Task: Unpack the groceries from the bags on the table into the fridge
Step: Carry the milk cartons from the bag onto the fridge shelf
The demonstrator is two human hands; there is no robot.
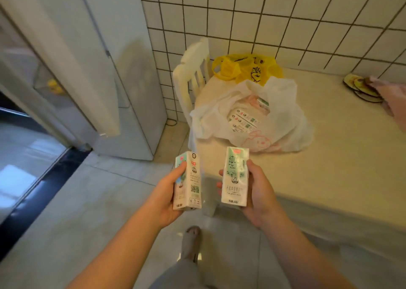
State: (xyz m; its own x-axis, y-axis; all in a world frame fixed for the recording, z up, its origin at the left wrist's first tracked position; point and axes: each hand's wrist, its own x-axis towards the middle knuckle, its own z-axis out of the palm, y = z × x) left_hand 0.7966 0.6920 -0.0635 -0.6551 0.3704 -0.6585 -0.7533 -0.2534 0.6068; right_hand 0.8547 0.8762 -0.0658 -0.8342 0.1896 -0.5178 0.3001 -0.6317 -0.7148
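Head view, looking down at both hands over a tiled floor. My left hand [169, 192] is wrapped round a small milk carton [187, 180], held upright w/ its side panel and QR print facing me; thumb on the near left face, fingers hidden behind. My right hand [254, 192] grips a second milk carton [235, 176], also upright, front label toward the cam; thumb on the right edge, fingertips showing at the left edge. The two cartons are side by side, apart, not touching.

Ahead, on the table [340, 156] w/ a pale cloth cover, sits a white plastic bag [283, 121], mouth open. Inside it: more cartons [243, 119] of the same type, lying flat; exact count can't be told. Just behind the white bag, against the tiled wall [274, 14], is a yellow bag [246, 69] w/ black print; contents not visible. A white plastic chair [191, 75] stands at the table's left end, touching the wall side. Far right edge of table: some flat round items [360, 88] and a pink cloth [393, 99].

Left of frame: the fridge [123, 73], w/ its door [55, 53] swung open toward me. Interior mostly blurred; a yellow item shows faintly on the door side. One slippered foot [191, 242] is on the floor below the hands.
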